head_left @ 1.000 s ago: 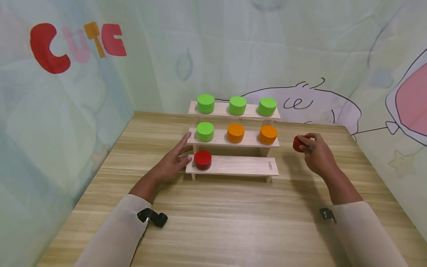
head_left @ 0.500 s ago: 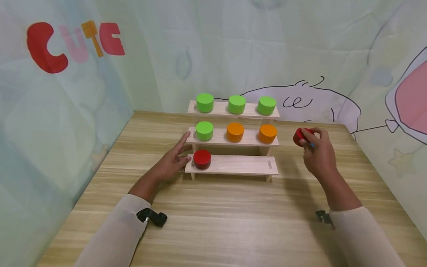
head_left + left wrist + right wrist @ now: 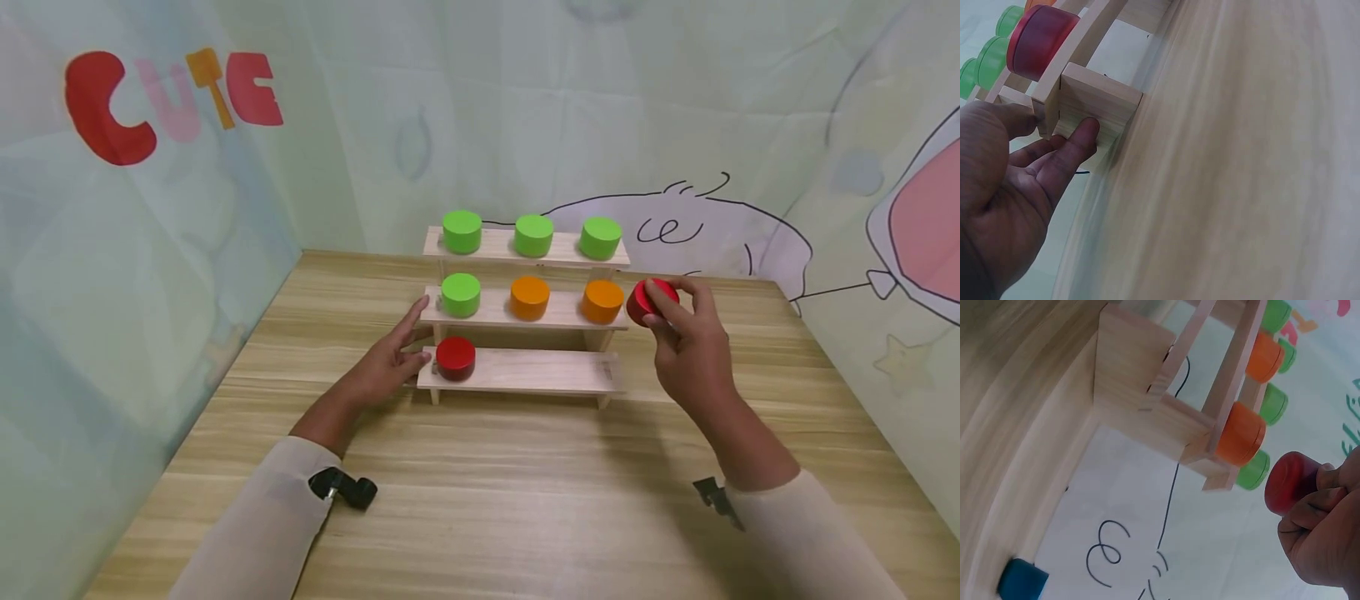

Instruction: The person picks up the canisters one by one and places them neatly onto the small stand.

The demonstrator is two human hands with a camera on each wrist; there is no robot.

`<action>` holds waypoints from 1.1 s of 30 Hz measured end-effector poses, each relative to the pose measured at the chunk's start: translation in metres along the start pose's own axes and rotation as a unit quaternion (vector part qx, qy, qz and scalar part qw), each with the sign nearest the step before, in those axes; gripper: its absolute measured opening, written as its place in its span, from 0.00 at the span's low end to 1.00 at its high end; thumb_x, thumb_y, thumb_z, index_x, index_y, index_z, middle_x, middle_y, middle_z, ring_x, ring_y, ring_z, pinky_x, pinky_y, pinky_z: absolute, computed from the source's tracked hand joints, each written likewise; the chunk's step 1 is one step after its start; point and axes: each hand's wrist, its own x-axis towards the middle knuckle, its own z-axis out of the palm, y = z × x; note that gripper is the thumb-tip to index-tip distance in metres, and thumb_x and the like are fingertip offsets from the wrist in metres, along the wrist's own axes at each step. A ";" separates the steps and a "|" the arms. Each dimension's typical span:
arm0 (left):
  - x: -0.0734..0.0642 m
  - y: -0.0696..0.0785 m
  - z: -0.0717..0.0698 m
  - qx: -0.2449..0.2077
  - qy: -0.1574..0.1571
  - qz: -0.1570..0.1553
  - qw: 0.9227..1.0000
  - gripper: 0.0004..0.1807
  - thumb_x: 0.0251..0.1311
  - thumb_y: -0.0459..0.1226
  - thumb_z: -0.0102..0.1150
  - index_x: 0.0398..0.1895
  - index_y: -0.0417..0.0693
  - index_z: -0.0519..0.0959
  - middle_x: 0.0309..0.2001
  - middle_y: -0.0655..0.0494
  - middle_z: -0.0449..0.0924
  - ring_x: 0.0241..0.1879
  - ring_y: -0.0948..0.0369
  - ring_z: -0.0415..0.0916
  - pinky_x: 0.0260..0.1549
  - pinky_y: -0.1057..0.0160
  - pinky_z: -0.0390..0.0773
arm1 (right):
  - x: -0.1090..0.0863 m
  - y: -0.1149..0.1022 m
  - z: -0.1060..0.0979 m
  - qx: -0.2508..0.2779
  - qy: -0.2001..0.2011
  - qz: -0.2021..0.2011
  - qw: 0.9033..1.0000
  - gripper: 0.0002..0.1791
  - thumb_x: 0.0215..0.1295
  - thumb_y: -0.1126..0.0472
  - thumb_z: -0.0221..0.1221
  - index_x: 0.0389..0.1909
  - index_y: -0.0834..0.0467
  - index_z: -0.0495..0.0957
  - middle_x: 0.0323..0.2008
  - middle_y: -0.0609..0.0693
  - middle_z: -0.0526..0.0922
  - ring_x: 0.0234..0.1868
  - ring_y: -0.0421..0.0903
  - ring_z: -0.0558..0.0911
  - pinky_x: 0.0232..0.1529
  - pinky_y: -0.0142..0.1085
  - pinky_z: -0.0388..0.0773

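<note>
A three-tier wooden rack (image 3: 540,375) stands on the table. My left hand (image 3: 382,367) touches its left end, the fingers lying against the side panel in the left wrist view. On the bottom tier's left end sits a red round block (image 3: 455,359). My right hand (image 3: 693,350) pinches another red round block (image 3: 647,302), raised and tilted, just right of the middle tier. That tier bears a green round block (image 3: 461,295) and two orange round blocks, one in the middle (image 3: 529,298) and one at the right (image 3: 602,302). Three green round blocks (image 3: 534,236) line the top tier.
A blue block (image 3: 1022,579) lies on the table in the right wrist view; in the head view my right hand hides it. A printed cloth backdrop (image 3: 480,108) rises behind the table (image 3: 480,517). Dark wrist mounts (image 3: 342,488) show at the sleeves.
My right hand has lifted the red round block and carried it left, close to the middle tier's right end. My left hand stays at the rack's left end.
</note>
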 end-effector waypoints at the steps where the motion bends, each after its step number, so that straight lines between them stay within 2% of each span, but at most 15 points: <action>1: 0.000 0.000 0.000 -0.001 0.000 0.000 1.000 0.54 0.82 0.29 0.55 0.88 0.89 0.38 0.87 0.35 0.56 0.73 0.33 0.76 0.58 0.43 0.89 | 0.000 -0.003 0.001 0.001 -0.002 -0.007 1.000 0.27 0.76 0.72 0.63 0.74 0.62 0.79 0.72 0.68 0.73 0.62 0.70 0.81 0.48 0.04 0.63; 8: 0.001 -0.001 0.000 -0.004 -0.001 0.002 1.000 0.53 0.82 0.30 0.55 0.88 0.88 0.38 0.86 0.36 0.57 0.73 0.34 0.77 0.59 0.45 0.89 | -0.002 -0.017 0.010 0.015 -0.014 -0.051 0.998 0.26 0.75 0.72 0.64 0.72 0.63 0.80 0.71 0.68 0.73 0.59 0.65 0.83 0.45 0.07 0.66; 10: 0.001 -0.001 0.000 -0.007 -0.003 0.010 1.000 0.53 0.82 0.29 0.54 0.89 0.87 0.38 0.86 0.36 0.57 0.72 0.34 0.78 0.59 0.46 0.89 | -0.002 -0.022 0.012 0.025 -0.020 -0.055 0.998 0.26 0.75 0.72 0.64 0.72 0.63 0.80 0.71 0.68 0.73 0.58 0.65 0.83 0.41 0.09 0.66; 15: 0.000 -0.002 -0.001 -0.012 -0.005 0.020 1.000 0.53 0.82 0.29 0.53 0.89 0.86 0.38 0.86 0.35 0.58 0.72 0.34 0.78 0.59 0.46 0.89 | -0.003 -0.035 0.019 0.039 -0.044 -0.052 0.997 0.26 0.76 0.71 0.64 0.73 0.60 0.80 0.72 0.65 0.73 0.58 0.63 0.84 0.42 0.15 0.71; 17: 0.000 -0.002 -0.001 -0.011 -0.004 0.018 1.000 0.53 0.82 0.29 0.54 0.89 0.87 0.38 0.86 0.36 0.58 0.72 0.34 0.78 0.59 0.46 0.89 | -0.004 -0.040 0.022 0.041 -0.056 -0.052 0.996 0.27 0.76 0.70 0.65 0.73 0.58 0.80 0.72 0.63 0.73 0.60 0.63 0.83 0.46 0.22 0.80; 19: 0.000 -0.001 -0.001 -0.005 -0.003 0.018 1.000 0.53 0.82 0.29 0.54 0.89 0.87 0.38 0.86 0.36 0.58 0.72 0.33 0.78 0.59 0.45 0.89 | -0.004 -0.044 0.026 0.049 -0.067 -0.052 0.995 0.27 0.75 0.70 0.66 0.73 0.58 0.81 0.72 0.62 0.73 0.60 0.62 0.83 0.48 0.34 0.88; 22: 0.000 -0.001 -0.001 -0.002 -0.002 0.020 1.000 0.52 0.82 0.30 0.54 0.89 0.87 0.38 0.86 0.35 0.58 0.71 0.33 0.78 0.59 0.45 0.89 | -0.006 -0.048 0.033 0.062 -0.083 -0.048 0.993 0.27 0.75 0.70 0.66 0.73 0.58 0.80 0.72 0.61 0.74 0.61 0.63 0.83 0.51 0.49 0.92; 23: 0.000 -0.001 -0.001 -0.001 -0.002 0.020 1.000 0.52 0.82 0.30 0.54 0.89 0.87 0.38 0.86 0.35 0.58 0.71 0.33 0.78 0.59 0.45 0.89 | -0.007 -0.048 0.036 0.065 -0.087 -0.047 0.993 0.27 0.74 0.69 0.67 0.73 0.58 0.80 0.71 0.60 0.74 0.59 0.62 0.84 0.50 0.50 0.92; 26: -0.001 0.000 -0.001 -0.003 -0.003 0.019 1.000 0.53 0.82 0.30 0.54 0.89 0.87 0.38 0.86 0.36 0.58 0.72 0.34 0.78 0.59 0.45 0.89 | -0.010 -0.051 0.044 0.075 -0.100 -0.038 0.991 0.27 0.75 0.68 0.67 0.73 0.58 0.80 0.71 0.59 0.75 0.47 0.56 0.85 0.43 0.38 0.88; 29: -0.001 0.001 -0.002 -0.003 -0.001 0.015 1.000 0.53 0.82 0.29 0.54 0.88 0.88 0.38 0.86 0.36 0.59 0.71 0.34 0.78 0.57 0.45 0.89 | -0.014 -0.054 0.052 0.088 -0.112 -0.027 0.989 0.28 0.74 0.66 0.68 0.74 0.58 0.79 0.70 0.59 0.76 0.34 0.50 0.80 0.35 0.29 0.80; 33: 0.000 0.000 -0.002 -0.003 -0.003 0.015 1.000 0.52 0.82 0.29 0.53 0.89 0.87 0.38 0.86 0.35 0.58 0.70 0.32 0.78 0.57 0.43 0.90 | -0.018 -0.058 0.064 0.096 -0.125 -0.010 0.987 0.29 0.73 0.65 0.70 0.73 0.59 0.80 0.69 0.58 0.77 0.36 0.49 0.79 0.32 0.27 0.76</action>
